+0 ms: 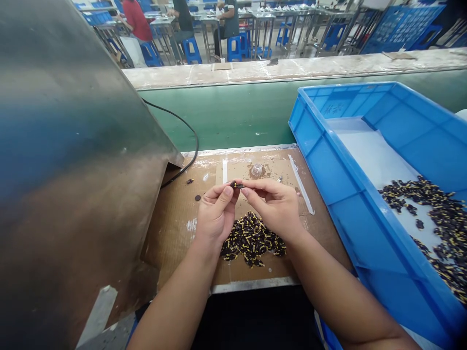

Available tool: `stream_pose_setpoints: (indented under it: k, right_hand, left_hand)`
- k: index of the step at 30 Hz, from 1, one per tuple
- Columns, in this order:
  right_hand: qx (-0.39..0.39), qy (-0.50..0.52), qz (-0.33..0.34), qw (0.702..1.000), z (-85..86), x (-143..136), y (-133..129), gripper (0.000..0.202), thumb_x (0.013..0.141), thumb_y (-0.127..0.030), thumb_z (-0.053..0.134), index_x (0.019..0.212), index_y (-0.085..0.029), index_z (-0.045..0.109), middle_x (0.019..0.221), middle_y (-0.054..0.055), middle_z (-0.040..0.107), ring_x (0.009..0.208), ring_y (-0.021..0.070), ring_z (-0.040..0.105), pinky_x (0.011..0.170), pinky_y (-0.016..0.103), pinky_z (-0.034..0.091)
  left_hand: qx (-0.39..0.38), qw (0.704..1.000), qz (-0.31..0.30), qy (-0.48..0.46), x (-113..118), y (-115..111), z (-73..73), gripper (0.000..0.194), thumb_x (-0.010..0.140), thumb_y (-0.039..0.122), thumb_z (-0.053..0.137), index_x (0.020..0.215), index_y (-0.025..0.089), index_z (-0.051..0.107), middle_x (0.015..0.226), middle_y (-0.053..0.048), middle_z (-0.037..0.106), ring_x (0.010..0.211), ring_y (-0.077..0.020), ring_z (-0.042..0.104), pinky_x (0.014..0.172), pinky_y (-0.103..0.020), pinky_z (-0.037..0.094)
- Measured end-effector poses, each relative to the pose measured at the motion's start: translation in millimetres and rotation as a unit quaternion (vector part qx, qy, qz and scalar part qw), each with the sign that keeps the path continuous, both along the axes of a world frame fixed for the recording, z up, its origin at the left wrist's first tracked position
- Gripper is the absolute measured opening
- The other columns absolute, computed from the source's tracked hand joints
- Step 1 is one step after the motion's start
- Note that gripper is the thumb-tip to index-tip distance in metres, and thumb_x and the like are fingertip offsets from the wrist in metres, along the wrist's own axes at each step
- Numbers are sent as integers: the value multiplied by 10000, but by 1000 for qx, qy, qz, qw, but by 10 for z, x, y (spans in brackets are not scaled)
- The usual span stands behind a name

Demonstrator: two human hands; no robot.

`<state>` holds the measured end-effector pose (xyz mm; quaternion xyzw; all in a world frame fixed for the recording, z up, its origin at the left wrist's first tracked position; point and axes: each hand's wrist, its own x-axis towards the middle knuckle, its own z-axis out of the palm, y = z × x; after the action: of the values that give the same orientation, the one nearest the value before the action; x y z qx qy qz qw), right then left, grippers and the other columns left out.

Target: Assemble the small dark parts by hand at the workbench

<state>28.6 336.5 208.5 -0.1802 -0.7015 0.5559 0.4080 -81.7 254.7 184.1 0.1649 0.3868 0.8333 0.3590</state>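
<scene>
Between my two hands is a small black part with yellow bands (236,185); its exact kind is too small to make out. My left hand (216,210) pinches its left end between thumb and forefinger. The fingertips of my right hand (275,204) close on its right end. Beneath the hands, a pile of similar small black-and-yellow parts (251,238) lies on the cardboard-covered worktop (175,233).
At the right stands a large blue crate (350,194) holding a white sheet and many similar parts. A metal housing (73,170) rises on the left, with a black cable (197,141) beside it. A clear plastic cup (257,169) sits behind my hands. People sit at far tables.
</scene>
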Motion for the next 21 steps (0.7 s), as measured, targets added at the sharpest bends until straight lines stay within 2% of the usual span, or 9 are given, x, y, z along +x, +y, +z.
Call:
stream_pose_setpoints:
  k: [5,7,15,18,19,21]
  right_hand:
    - [148,-10,-19,989,17,54,88,213,893,-175,710,1055,-292,784,1057,-13,797,936,163,756,874,349,631]
    - [184,-2,-17,983,23,72,120,195,890,-158,711,1033,-270,783,1040,-6,801,922,152,758,862,325,627]
    - [219,0,-31,975,26,88,117,138,911,-173,701,1003,-248,771,1025,15,803,925,152,760,864,316,623]
    - [221,4,-51,974,-9,74,107,147,913,-170,689,1016,-251,756,991,4,794,889,141,741,837,310,617]
    - [211,10,-55,976,-23,61,111,148,914,-172,681,1021,-250,749,987,4,784,894,140,729,831,307,616]
    - [167,30,-49,984,-37,31,127,134,913,-180,669,1018,-237,730,992,14,744,920,141,703,821,295,615]
  left_hand:
    - [4,998,11,59,-12,9,7,183,694,292,920,817,237,796,959,-38,781,936,-141,728,958,-260,563]
    - [4,997,12,79,-8,9,-5,162,715,278,906,826,237,796,963,-40,782,943,-149,732,956,-272,571]
    - [-2,982,78,175,52,36,-130,111,803,235,832,905,238,788,1054,-50,772,1040,-193,723,1052,-382,551]
    - [16,976,78,201,64,56,-93,178,902,306,732,1067,247,766,1218,-74,722,1182,-224,667,1065,-404,539]
    - [24,971,98,215,69,37,-67,221,944,343,673,1131,249,746,1265,-83,697,1217,-232,645,1061,-412,537]
    - [35,942,194,274,93,-63,-5,298,998,407,561,1196,243,709,1276,-94,672,1199,-235,638,1016,-410,548]
